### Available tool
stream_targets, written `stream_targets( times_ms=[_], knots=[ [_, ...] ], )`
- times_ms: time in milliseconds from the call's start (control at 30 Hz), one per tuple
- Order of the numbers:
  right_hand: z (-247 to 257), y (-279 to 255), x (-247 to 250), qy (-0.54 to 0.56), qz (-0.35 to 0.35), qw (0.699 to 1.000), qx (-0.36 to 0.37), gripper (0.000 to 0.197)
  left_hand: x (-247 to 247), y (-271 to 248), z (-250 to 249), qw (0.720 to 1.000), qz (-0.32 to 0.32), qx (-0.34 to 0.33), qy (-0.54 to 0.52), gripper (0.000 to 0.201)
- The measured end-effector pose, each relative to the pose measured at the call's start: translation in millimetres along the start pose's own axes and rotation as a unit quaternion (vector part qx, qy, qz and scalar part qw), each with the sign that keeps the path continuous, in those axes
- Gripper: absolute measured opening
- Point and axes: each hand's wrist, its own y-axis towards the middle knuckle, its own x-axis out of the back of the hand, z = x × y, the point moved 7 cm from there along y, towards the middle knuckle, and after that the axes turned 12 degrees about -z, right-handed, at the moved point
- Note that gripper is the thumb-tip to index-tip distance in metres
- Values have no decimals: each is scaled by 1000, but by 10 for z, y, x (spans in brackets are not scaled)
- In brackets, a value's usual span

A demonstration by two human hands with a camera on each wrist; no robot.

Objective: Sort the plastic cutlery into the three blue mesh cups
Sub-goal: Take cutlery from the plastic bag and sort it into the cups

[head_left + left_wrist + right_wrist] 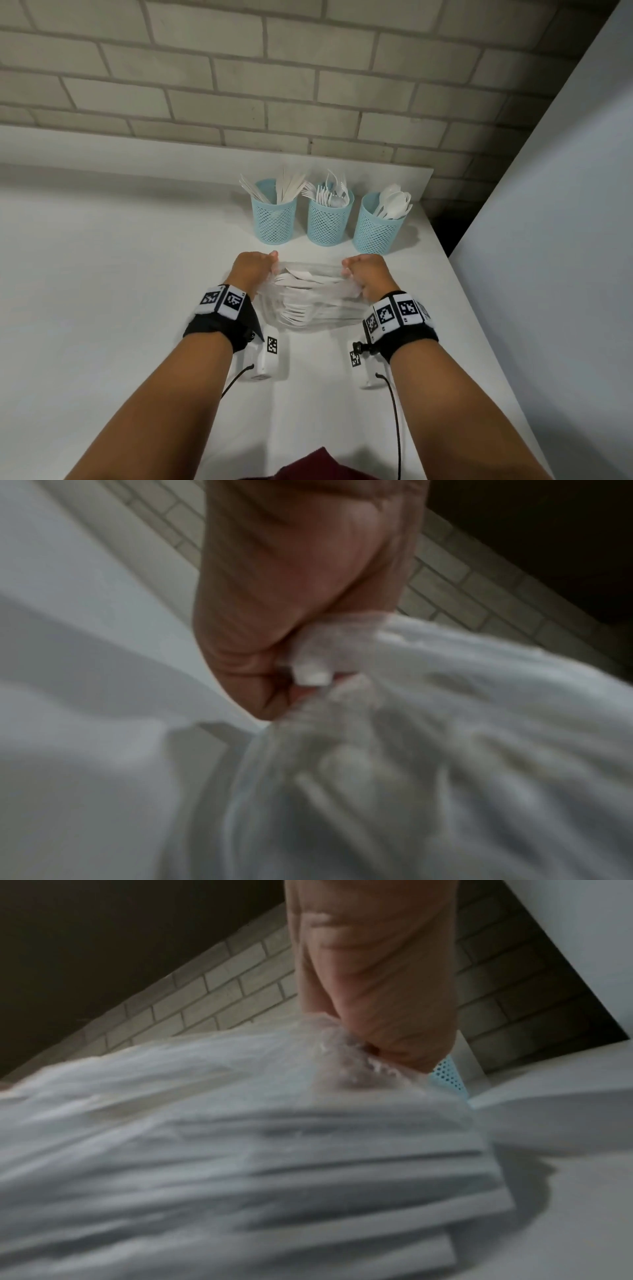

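A clear plastic bag (310, 301) full of white plastic cutlery hangs stretched between my two hands above the white table (102, 274). My left hand (255, 269) grips the bag's left end in a fist, and my right hand (363, 274) grips its right end the same way. Both wrist views show bunched bag film (342, 653) (346, 1047) squeezed in curled fingers. Behind stand three blue mesh cups: the left cup (274, 219) holds knives, the middle cup (329, 221) mostly forks, the right cup (378, 226) spoons.
A grey brick wall (274, 85) rises behind the table. A pale panel (555, 240) stands along the table's right edge, close to the right cup. The table stretches wide to the left. White camera units (263, 356) hang under both wrists.
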Motion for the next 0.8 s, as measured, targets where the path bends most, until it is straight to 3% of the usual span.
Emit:
stream_targets(
  times_ms=[100,133,200,333,400,500,567,600,633,700,800],
  knots=[
    [107,48,60,-187,-34,975,118,20,100,69,13,993,-63,-44,85,29],
    [148,63,112,-239,-61,958,144,25,149,68,6,990,-74,-59,103,29],
    [237,33,235,-274,-93,943,163,40,235,11,-56,981,-77,-83,160,47],
    [278,-162,193,-337,-4,930,144,44,190,-111,-146,918,3,-120,379,53],
    [252,-297,95,-375,26,914,155,42,161,-180,-122,923,33,-98,372,48],
    [160,-299,47,-363,16,918,159,30,87,-268,-25,981,79,-38,171,29],
    [114,-271,124,-232,11,967,107,26,128,-303,28,997,70,16,-26,17],
    [97,-237,174,-141,9,987,79,24,155,-293,80,990,63,60,-115,14],
    [74,-206,225,-56,10,997,50,21,178,-281,139,971,62,115,-199,13],
    [-5,-166,269,88,38,995,-24,14,172,-268,244,908,68,223,-347,14],
    [-177,-140,198,280,98,940,-168,11,87,-232,328,807,76,319,-492,19]
  ],
)
